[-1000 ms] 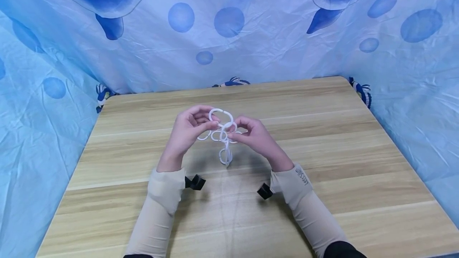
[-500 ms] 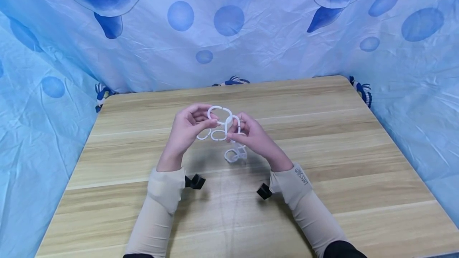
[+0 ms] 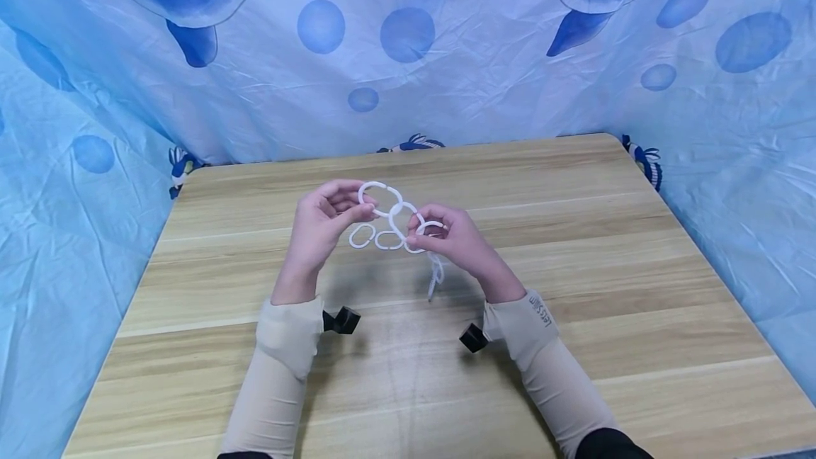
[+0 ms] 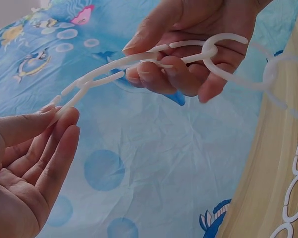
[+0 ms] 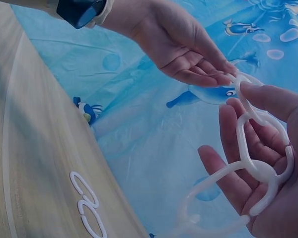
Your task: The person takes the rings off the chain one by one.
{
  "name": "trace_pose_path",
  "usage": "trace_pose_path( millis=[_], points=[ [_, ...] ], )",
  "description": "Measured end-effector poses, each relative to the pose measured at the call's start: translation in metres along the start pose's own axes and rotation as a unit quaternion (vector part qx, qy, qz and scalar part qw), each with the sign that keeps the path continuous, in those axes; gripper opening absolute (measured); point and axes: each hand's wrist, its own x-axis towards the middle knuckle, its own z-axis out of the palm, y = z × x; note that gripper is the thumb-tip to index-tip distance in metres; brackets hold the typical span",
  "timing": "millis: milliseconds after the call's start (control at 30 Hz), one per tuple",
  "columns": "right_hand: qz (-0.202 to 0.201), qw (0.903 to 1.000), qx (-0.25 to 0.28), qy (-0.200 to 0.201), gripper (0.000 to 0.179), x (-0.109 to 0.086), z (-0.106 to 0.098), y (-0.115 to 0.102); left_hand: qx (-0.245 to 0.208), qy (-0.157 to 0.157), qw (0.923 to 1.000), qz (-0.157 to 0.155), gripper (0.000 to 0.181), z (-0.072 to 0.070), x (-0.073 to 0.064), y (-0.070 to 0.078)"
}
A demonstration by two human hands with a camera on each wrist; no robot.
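A chain of white plastic C-shaped links (image 3: 376,183) runs between the two hands above the table. My left hand (image 3: 315,229) pinches the end link between thumb and fingers. With thumb and fingertips, my right hand (image 3: 460,239) grips the chain further along. In the left wrist view, the link between the hands (image 4: 107,66) slopes up toward the right hand. More joined links (image 5: 244,144) lie across the right palm in the right wrist view and hang beyond it. The dangling end (image 3: 436,275) is blurred in the head view.
Several white links (image 5: 92,229) lie on the wooden table (image 3: 574,232) below the hands. A blue curtain with dolphins (image 3: 408,83) surrounds the table's back and sides. Black wrist cameras (image 3: 346,320) stick out from both cuffs.
My left hand has shifted left, away from the right hand, and the links between them are drawn out more. The hanging end of the chain has swung to the right.
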Motion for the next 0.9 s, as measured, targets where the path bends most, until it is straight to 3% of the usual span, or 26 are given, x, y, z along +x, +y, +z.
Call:
trace_pose_path(
  millis=[433, 900],
  points=[
    [0.048, 0.9971, 0.017, 0.056, 0.027, 0.002, -0.009, 0.0, 0.007, 0.017, 0.9998, 0.001, 0.032, -0.005, 0.002, 0.002],
    [0.046, 0.9922, 0.061, 0.098, 0.027, 0.005, -0.013, -0.001, -0.013, 0.015, 0.9995, 0.023, 0.026, -0.007, 0.003, -0.004]
  ],
)
